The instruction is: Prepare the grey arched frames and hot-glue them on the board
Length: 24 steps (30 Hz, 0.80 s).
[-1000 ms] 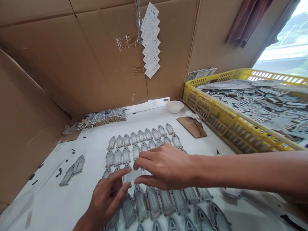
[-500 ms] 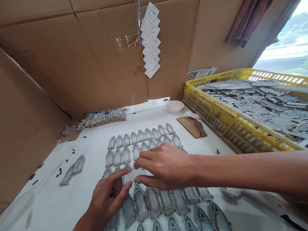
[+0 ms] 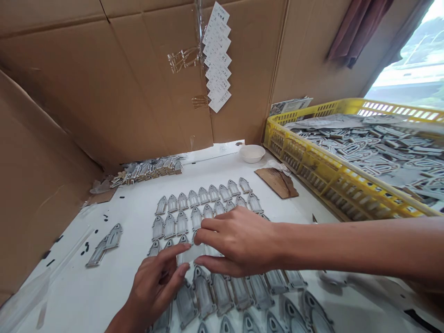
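My left hand (image 3: 154,282) comes in from the lower left, index finger and thumb stretched out and apart. Facing it, my right hand (image 3: 239,240) reaches across from the right, its index finger and thumb also apart and the other fingers bent. Between the fingertips lies a pale, smooth, see-through-looking patch (image 3: 194,253) over the rows; whether the fingertips grip its edges is hard to make out. Grey arch-shaped window pieces (image 3: 204,293) lie in rows under and around both hands. My right hand and forearm hide part of the middle rows.
A yellow crate (image 3: 312,169) with many loose pieces stands at right. A white bowl (image 3: 252,154) and cardboard scrap (image 3: 277,182) sit beside it. Stacked pieces (image 3: 152,171) lie at the back; two overlapping pieces (image 3: 106,245) and black bits are at left. Cardboard walls (image 3: 138,92) enclose the table.
Both hands stay in nearly the same place. The left fingertips have shifted very slightly; the rows of arch pieces look unchanged.
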### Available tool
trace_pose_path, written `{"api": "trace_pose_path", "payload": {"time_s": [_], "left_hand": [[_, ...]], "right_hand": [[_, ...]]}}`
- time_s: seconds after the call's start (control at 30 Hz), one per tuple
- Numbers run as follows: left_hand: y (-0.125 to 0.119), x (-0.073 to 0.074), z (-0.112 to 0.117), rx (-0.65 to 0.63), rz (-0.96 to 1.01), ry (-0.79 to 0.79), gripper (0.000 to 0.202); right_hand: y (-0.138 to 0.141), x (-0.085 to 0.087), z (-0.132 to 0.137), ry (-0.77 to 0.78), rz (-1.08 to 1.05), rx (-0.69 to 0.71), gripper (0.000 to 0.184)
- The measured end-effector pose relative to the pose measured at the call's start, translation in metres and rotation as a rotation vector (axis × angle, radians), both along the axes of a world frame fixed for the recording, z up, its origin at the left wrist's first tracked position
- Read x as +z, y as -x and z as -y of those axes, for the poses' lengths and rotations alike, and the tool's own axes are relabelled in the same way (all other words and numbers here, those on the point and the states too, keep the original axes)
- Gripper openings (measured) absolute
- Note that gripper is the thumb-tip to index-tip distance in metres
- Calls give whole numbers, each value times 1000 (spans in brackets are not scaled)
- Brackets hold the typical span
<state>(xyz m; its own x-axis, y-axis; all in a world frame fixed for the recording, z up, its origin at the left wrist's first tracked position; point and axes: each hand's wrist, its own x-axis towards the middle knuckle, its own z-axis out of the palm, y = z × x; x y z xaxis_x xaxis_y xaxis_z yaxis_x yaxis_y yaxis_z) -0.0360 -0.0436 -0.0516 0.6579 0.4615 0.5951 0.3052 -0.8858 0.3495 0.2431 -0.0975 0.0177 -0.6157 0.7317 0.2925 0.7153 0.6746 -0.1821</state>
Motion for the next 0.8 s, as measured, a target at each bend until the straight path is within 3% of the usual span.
{"api": "trace_pose_path", "payload": {"time_s": [0.8], "left_hand": [[4, -2, 0, 32, -16, 14, 22]], "right_hand": [[1, 5, 2, 109, 77, -6, 45]]}}
